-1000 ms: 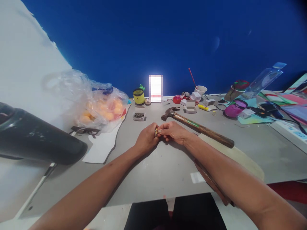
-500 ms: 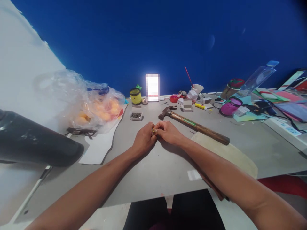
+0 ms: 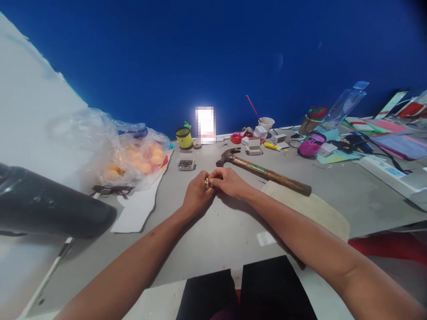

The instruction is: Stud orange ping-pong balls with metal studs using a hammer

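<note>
We're over a broad, flat grey tabletop (image 3: 213,249), and across it lies our landmark, a claw hammer with a dark metal head and a long brown wooden handle (image 3: 267,172). Left of the hammer's head, a touch nearer us, our bare hands meet: the left hand (image 3: 199,189) curled nearly closed around a tiny yellow-and-dark piece (image 3: 207,182), the right hand (image 3: 230,182) with bent fingers, thumb and forefinger seemingly pinching its other side. Its exact form is too small to tell. We'd call it light and stiff, liable to slip from loose fingertips; fragile or not, we can't say. Opposite edges look the place to hold it. Now the count, biggest first: one bulging clear plastic bag (image 3: 103,133) well left of the hammer, its rounded orange contents uncountable; one hammer; one shallow, open whitish box (image 3: 186,166) left of the hammer's head, its shiny bits beyond counting; one piece.
</note>
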Motion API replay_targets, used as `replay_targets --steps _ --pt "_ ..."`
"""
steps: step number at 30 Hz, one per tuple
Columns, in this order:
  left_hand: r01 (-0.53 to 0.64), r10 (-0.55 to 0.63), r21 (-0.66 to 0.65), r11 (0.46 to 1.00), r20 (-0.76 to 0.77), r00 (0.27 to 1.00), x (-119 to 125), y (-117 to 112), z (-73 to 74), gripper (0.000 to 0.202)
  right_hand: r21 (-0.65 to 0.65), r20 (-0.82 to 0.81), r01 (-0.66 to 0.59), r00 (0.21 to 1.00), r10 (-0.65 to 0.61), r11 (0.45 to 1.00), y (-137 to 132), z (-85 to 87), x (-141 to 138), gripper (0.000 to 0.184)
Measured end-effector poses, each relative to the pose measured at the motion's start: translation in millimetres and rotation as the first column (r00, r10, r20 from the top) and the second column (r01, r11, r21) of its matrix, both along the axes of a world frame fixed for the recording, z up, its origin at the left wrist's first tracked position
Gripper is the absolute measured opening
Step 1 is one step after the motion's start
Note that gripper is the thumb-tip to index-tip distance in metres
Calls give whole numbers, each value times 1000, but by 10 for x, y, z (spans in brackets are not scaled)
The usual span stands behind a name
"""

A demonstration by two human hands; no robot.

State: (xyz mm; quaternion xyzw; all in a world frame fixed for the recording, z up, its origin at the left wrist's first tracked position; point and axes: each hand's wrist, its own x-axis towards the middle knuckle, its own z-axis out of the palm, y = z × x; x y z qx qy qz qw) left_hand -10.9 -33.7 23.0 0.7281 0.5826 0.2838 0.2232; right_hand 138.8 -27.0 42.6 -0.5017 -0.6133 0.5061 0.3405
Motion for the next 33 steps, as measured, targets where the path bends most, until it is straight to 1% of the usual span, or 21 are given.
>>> replay_targets --steps 2,3,5,6,7,8,9,10,12,13,15,17,19,22,24,26,28,29,30,31,33 --pt "15 -15 -14 1000 42 999 -16 -1 18 13 -38 -75 -8 997 6 999 31 14 40 7" --pt "27 -26 -14 1000 69 997 -28 1 23 11 -25 -60 12 998 -13 1000 53 30 76 9" --pt "46 -44 -10 999 146 988 -63 16 26 11 93 91 111 989 -120 989 109 66 186 12" --pt "53 -50 -11 999 189 981 -85 27 25 14 194 212 169 954 -210 966 142 81 256 14" --pt "55 -50 -14 998 231 972 -109 39 23 16 314 339 211 886 -317 926 177 90 333 15" --pt "55 -48 -20 998 269 962 -135 53 20 18 415 455 217 792 -408 884 212 90 411 18" --pt "57 -46 -28 998 303 952 -161 66 17 20 475 558 200 685 -469 857 245 82 485 22" --pt "61 -45 -39 997 333 942 -185 78 15 22 491 647 169 587 -488 854 277 66 550 26" --pt "69 -41 -60 996 385 922 -223 96 12 28 434 782 115 444 -437 893 328 21 645 34" --pt "68 -35 -66 996 407 913 -236 101 11 31 395 826 95 400 -398 914 347 -2 671 36" --pt "50 -19 -59 997 435 900 -249 106 10 37 348 870 66 349 -348 935 369 -37 691 36" --pt "14 4 -37 999 443 896 -254 110 8 42 356 875 47 335 -351 933 368 -46 681 33" --pt "-22 31 -26 999 440 897 -262 122 1 43 389 855 59 349 -384 919 346 -31 658 31" --pt "-67 83 -52 996 440 894 -284 158 -15 41 501 773 96 397 -494 860 280 16 616 28" --pt "-76 104 -79 994 448 888 -299 182 -25 40 632 669 77 450 -592 772 222 51 579 28" --pt "-69 104 -94 993 453 885 -308 193 -30 38 761 544 19 525 -655 648 158 76 528 28" --pt "-60 95 -91 994 454 886 -308 191 -29 34 845 454 -50 595 -663 533 97 83 465 29" --pt "-48 84 -90 995 457 886 -305 185 -27 31 863 438 -86 618 -653 498 73 82 432 29" --pt "-34 73 -91 995 464 883 -301 178 -25 29 867 442 -120 630 -639 483 53 81 403 30" --pt "-17 60 -96 995 475 878 -297 171 -22 28 861 461 -147 631 -625 487 38 81 378 31" --pt "18 43 -112 993 512 858 -288 157 -20 30 829 512 -166 612 -603 535 23 97 355 33"
